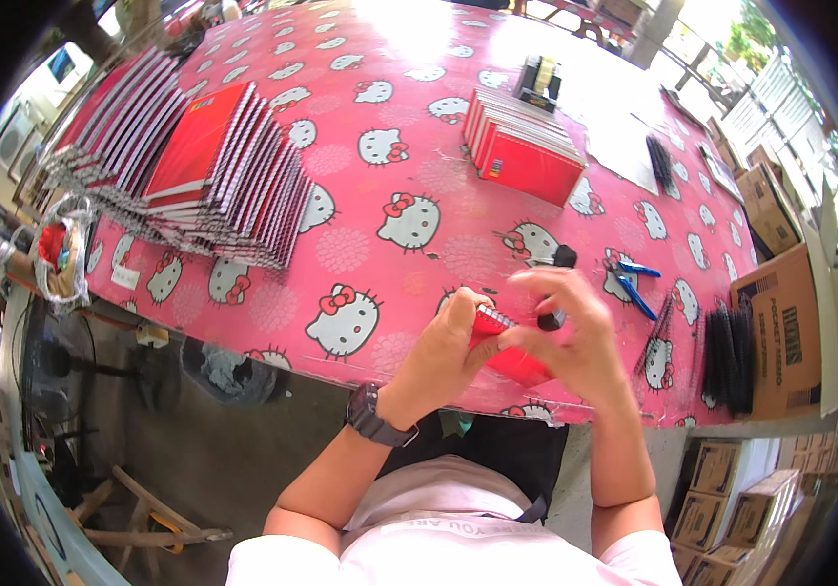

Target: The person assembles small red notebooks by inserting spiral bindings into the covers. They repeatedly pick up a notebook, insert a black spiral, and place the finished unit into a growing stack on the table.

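Observation:
My left hand [443,354], with a black watch on its wrist, pinches a small red spiral notebook [521,366] above the table's near edge. The coil [497,318] shows at its upper end. My right hand [575,337] is slightly blurred; its thumb touches the notebook beside the coil, while the curved index finger stands apart from the thumb. Behind the right fingers is a black object [563,257], partly hidden, whose kind I cannot make out. Blue-handled pliers [636,283] lie to the right of that hand.
Stacks of red spiral notebooks [199,146] stand at the far left. A row of red notebooks [533,176] sits at the back, near a tape dispenser [539,83]. Black coils [728,361] lean by a cardboard box [780,332] at the right. A plastic bag [62,249] hangs left.

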`<move>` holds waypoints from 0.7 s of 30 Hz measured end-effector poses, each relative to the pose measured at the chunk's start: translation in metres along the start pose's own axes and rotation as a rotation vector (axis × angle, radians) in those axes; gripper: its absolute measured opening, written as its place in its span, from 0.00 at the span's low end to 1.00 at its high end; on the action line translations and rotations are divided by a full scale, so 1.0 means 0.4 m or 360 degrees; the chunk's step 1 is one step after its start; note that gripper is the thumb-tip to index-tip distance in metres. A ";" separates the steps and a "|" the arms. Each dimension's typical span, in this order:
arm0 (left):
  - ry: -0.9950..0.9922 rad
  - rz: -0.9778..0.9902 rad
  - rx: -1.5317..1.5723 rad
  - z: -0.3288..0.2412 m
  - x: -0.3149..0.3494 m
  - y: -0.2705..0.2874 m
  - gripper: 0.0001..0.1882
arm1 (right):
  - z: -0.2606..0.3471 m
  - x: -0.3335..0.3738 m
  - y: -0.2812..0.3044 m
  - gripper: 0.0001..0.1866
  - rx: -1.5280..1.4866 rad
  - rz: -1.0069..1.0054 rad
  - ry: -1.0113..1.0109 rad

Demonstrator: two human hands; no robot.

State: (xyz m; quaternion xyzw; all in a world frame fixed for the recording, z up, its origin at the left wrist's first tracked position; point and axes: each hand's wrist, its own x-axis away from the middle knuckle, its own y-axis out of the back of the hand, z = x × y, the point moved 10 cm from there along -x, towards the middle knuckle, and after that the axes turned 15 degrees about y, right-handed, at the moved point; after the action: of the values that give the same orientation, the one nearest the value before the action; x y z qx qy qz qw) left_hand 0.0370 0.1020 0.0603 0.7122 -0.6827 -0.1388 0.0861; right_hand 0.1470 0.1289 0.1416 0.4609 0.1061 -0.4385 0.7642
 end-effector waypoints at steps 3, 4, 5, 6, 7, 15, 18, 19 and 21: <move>-0.0179 -0.0014 -0.0083 -0.060 0.007 0.005 0.18 | 0.008 0.001 -0.033 0.18 -0.0165 0.0018 -0.0155; -0.0145 -0.0010 -0.0042 -0.069 0.006 0.014 0.16 | 0.010 -0.005 -0.023 0.14 -0.0179 -0.0062 -0.0094; -0.0102 -0.0017 0.0000 -0.077 0.010 0.028 0.15 | 0.009 -0.003 -0.026 0.13 -0.0215 -0.0056 -0.0122; -0.0059 -0.0025 0.0043 -0.078 0.013 0.038 0.13 | 0.011 -0.002 -0.028 0.13 -0.0251 -0.0049 -0.0151; -0.0070 -0.0039 0.0069 -0.080 0.015 0.044 0.13 | 0.012 -0.001 -0.031 0.13 -0.0287 -0.0041 -0.0179; -0.0179 -0.0021 0.0122 -0.090 0.022 0.058 0.12 | 0.045 -0.016 -0.032 0.14 -0.0215 0.0010 -0.0030; -0.0241 -0.0022 0.0114 -0.084 0.027 0.059 0.12 | 0.049 -0.016 -0.034 0.13 -0.0228 0.0025 -0.0013; -0.0224 -0.0022 0.0145 -0.084 0.028 0.060 0.12 | 0.051 -0.017 -0.035 0.13 -0.0234 0.0034 -0.0016; -0.0194 -0.0035 0.0195 -0.087 0.032 0.068 0.13 | 0.060 -0.021 -0.033 0.12 -0.0186 0.0043 -0.0005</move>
State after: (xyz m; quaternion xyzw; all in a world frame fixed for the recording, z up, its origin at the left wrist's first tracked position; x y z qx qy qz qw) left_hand 0.0226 0.0855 0.1009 0.7139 -0.6859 -0.1408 -0.0008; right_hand 0.1261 0.1119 0.1515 0.4162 0.1241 -0.4219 0.7958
